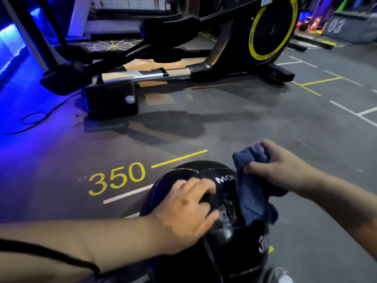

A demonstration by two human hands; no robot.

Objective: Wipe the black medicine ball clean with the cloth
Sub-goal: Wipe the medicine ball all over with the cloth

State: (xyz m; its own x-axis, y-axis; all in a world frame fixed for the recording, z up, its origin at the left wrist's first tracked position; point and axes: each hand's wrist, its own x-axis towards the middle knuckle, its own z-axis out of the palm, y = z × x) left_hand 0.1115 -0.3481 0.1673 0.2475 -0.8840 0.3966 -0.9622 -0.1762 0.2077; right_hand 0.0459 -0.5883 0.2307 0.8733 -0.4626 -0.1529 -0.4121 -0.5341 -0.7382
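Note:
A black medicine ball (230, 242) with white lettering sits low in the head view, close to me on the gym floor. My left hand (183, 209) lies on its upper left side, fingers curled over the surface and thumb pressed against it. My right hand (279, 166) grips a bunched dark blue cloth (253, 193) at the ball's upper right. The cloth hangs down from my fist and drapes against the ball's top right. The ball's lower part is cut off by the frame edge.
A black elliptical machine (163, 64) with a yellow-ringed flywheel (273, 29) stands ahead on the grey floor (265, 119). Yellow "350" marking (116, 178) and painted lines lie left of the ball. A cable (34, 119) trails at left. Kettlebells (306, 24) and a grey box (350, 27) sit far right.

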